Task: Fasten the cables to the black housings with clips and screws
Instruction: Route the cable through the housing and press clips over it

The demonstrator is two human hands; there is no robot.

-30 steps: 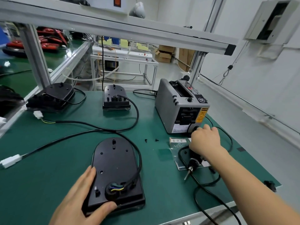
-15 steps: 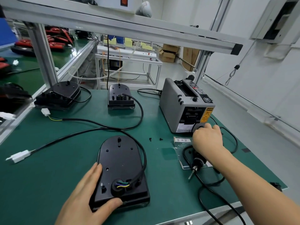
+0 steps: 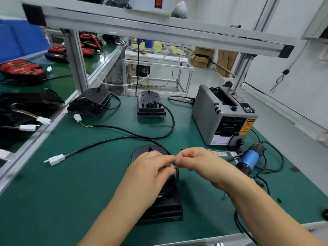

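The nearest black housing (image 3: 165, 208) lies on the counter (image 3: 71, 201) at the 6 o'clock edge, largely covered by both hands. Its cable (image 3: 88, 147) loops along the housing's 3 o'clock side and runs off toward 10 o'clock to a white connector (image 3: 55, 159).

The grip of the left hand (image 3: 150, 167) and that of the right hand (image 3: 197, 162) are each closed to a pinch. The fingertips meet over the housing on a small pale piece, taken to be a clip (image 3: 173, 166), right at the cable. Blur hides whether it encloses the cable.

The clip-fitting step is judged to be in hand. Next, the clip must be seated over a screw hole, and the electric screwdriver (image 3: 248, 161), lying untouched at 3 o'clock, must be taken up. A further housing (image 3: 150, 105) waits at 12 o'clock.
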